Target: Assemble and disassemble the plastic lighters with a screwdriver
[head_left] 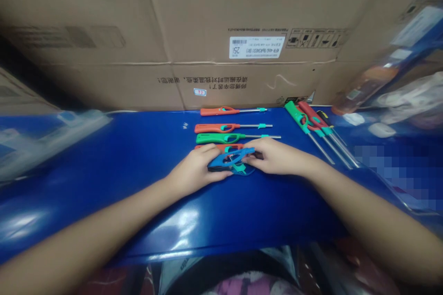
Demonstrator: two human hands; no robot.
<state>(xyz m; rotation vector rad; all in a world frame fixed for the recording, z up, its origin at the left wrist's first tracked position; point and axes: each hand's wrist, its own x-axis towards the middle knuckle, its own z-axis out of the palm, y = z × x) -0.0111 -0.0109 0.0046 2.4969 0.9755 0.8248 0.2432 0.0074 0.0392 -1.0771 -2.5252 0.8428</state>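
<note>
Both hands are on a blue gas lighter [223, 160] whose handle shell looks parted, with a teal trigger piece showing inside. My left hand [192, 170] grips the handle's rear end, thumb below and fingers on top. My right hand [277, 156] pinches the front end, where a small dark part shows by the fingers. Just behind them, an orange lighter [228, 148] is partly covered. Farther back lie a green lighter [215, 138], an orange-red lighter [212, 128] and another orange lighter [215, 111], in parallel, metal tubes pointing right.
At right, a green lighter [296, 114] and red lighters [309, 113] lie slanted beside a dark-and-yellow tool [324, 117]. Small metal bits [185, 126] lie left of the row. A large cardboard box [194, 46] walls off the back of the blue table [155, 235]. A bottle [367, 85] leans at right.
</note>
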